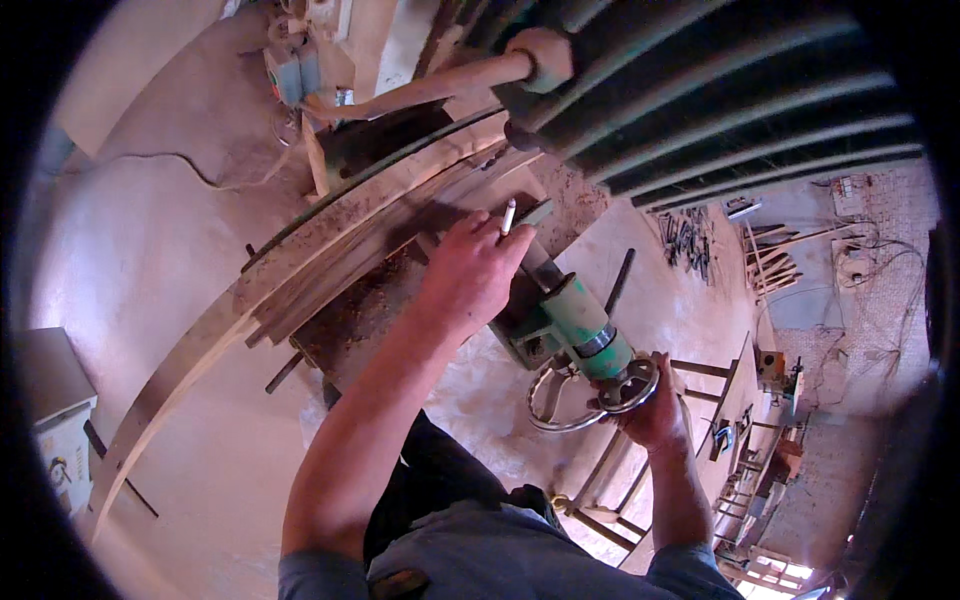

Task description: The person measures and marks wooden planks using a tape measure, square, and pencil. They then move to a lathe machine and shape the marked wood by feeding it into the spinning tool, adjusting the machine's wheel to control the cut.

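Observation:
A white cigarette [508,217] sticks up from the fingers of my left hand [475,270]. That hand is closed and lies over the near end of a metal spindle [543,268], close to a stack of wooden boards [385,228]; what its hidden fingertips touch I cannot tell. The spindle comes out of a green cylindrical machine housing [580,312]. At the housing's other end, my right hand [655,412] is wrapped round the rim of a shiny metal handwheel [632,388]. A second, larger handwheel [545,400] sits just to its left.
A long wooden beam [215,320] runs from lower left toward the machine. Dark ribbed panels [720,95] overhang at upper right, beside a thick pipe [430,88]. A pale cabinet [60,420] stands far left. Wooden frames [610,480] and scrap wood [775,265] lie right.

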Demonstrator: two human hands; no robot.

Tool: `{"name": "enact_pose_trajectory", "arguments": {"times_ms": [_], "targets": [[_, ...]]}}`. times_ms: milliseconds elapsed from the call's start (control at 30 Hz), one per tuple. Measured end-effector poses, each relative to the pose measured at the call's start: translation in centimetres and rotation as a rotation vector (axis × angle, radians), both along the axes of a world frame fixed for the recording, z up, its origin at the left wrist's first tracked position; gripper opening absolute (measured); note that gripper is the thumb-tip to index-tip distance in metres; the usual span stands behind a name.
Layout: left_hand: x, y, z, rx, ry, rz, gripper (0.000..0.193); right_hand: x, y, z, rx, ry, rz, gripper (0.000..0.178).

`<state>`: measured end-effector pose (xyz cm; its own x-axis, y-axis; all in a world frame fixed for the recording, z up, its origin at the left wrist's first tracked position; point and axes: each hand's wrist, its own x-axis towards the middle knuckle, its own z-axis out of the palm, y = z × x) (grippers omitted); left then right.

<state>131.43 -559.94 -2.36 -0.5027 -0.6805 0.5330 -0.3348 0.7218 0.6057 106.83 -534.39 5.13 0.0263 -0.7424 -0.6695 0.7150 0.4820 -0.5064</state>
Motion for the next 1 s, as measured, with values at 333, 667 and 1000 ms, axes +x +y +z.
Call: {"name": "enact_pose_trajectory", "arguments": {"times_ms": [333,667,1000], "targets": [[0.2,0.1,0.4,0.131,0.067,-0.014,0.037,2.1,0.3,0.0,-0.003,0.502,-0.079,0.081],[-0.3,0.2,0.1,0.081,0.097,0.062,0.036,2.5,0.6,-0.6,-0.057,0.490,-0.113,0.082],[-0.8,0.5,0.6,0.142,0.016,0.101,0.035,3.1,1.1,-1.0,-0.174,1.103,0.000,0.088]]}}
